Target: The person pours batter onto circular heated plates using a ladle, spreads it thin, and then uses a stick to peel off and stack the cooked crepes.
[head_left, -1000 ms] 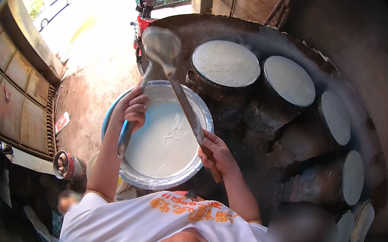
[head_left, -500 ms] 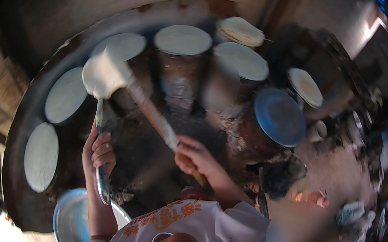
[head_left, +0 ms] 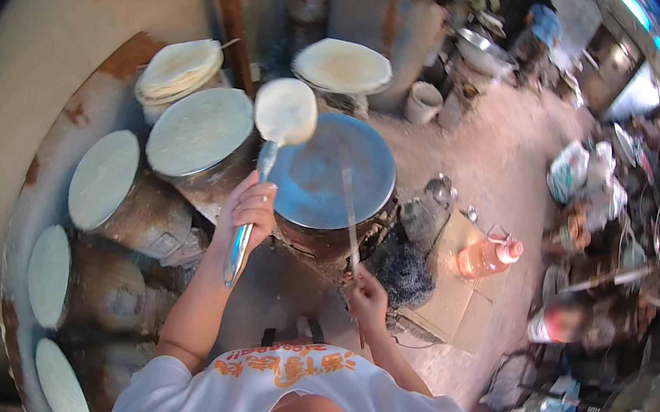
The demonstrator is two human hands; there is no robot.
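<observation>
My left hand (head_left: pixel 251 211) is wrapped round the metal handle of a ladle (head_left: pixel 286 112), its bowl coated in pale batter. That bowl hangs by the far left edge of a round, blue-grey griddle (head_left: pixel 309 177), which has no batter round on it. In my right hand (head_left: pixel 367 301) is a long, thin wooden batter spreader (head_left: pixel 351 207), slanting over the griddle's right half; its far end is blurred. To the left, a pale batter round (head_left: pixel 200 132) covers one griddle, with another round (head_left: pixel 104 180) on the griddle beside it.
A stack of thin flatbreads (head_left: pixel 181 74) stands at the back left, another flatbread pile (head_left: pixel 343 66) behind the griddle. Right of it are a dark sooty heap (head_left: pixel 406 276) and a pink bottle (head_left: pixel 488 258) on cardboard (head_left: pixel 450 305). Farther off, a person (head_left: pixel 541 34) bends over.
My view has swung right, bringing the bare griddle in front of me. The ladle and spreader, together half a second ago, are now apart, each still in its hand.
</observation>
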